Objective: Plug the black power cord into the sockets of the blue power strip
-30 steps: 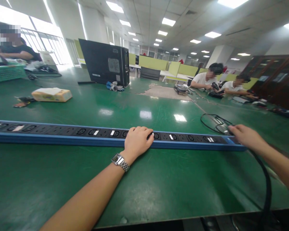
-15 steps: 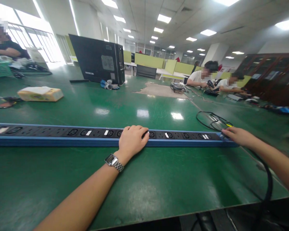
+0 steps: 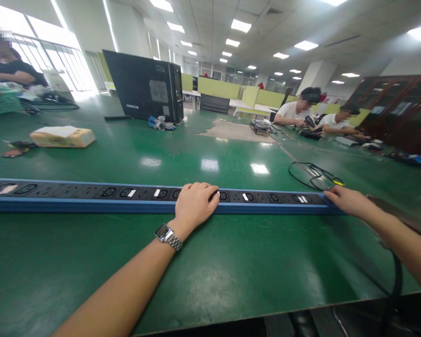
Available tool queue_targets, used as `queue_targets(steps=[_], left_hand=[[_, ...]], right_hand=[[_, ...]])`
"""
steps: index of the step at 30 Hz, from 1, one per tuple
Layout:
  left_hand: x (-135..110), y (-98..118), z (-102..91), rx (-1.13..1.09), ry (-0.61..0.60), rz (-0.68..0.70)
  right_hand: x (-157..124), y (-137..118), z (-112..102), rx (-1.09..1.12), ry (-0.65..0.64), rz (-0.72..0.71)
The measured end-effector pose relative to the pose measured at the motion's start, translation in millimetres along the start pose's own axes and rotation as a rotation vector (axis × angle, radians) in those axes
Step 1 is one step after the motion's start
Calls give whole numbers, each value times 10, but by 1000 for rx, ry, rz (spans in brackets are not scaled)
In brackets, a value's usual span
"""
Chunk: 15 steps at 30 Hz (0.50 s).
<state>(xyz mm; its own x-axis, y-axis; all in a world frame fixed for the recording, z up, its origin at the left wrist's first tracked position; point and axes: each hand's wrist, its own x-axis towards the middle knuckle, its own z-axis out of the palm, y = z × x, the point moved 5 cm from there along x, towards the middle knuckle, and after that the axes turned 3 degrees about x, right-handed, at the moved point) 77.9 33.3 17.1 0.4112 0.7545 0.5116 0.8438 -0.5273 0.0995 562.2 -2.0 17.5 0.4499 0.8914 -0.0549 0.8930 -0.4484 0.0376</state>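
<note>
A long blue power strip [image 3: 259, 199] with black sockets lies across the green table. Around its middle, my left hand [image 3: 197, 203], with a metal-band watch on the wrist, is closed, fingers curled over the far edge. At the strip's right end, my right hand [image 3: 347, 199] pinches the end piece between thumb and fingers; the hand partly hides that end. White stickers mark several of the sockets. Just behind the right hand lies a coiled black cable [image 3: 310, 173] with a yellow tag. A thick black cable [image 3: 397, 281] hangs below my right forearm.
A black computer case [image 3: 143, 89] stands at the back left, with gloves [image 3: 161, 123] beside it. A yellow tissue pack [image 3: 63, 136] and a green basket [image 3: 2, 103] are at left. People sit at the far right and far left. The table's near edge [image 3: 284, 312] runs below my arms.
The view has shifted slightly. My right hand has settled at the strip's end, and the thick cable under my right forearm has moved. My left hand keeps its place on the strip.
</note>
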Motion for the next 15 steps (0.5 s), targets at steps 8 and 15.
queue_targets(steps=[8, 15], left_hand=[[-2, 2, 0, -3, 3, -2], [12, -5, -5, -8, 0, -15]], right_hand=[[-91, 52, -55, 43, 57, 22], [-103, -179, -449, 32, 58, -6]])
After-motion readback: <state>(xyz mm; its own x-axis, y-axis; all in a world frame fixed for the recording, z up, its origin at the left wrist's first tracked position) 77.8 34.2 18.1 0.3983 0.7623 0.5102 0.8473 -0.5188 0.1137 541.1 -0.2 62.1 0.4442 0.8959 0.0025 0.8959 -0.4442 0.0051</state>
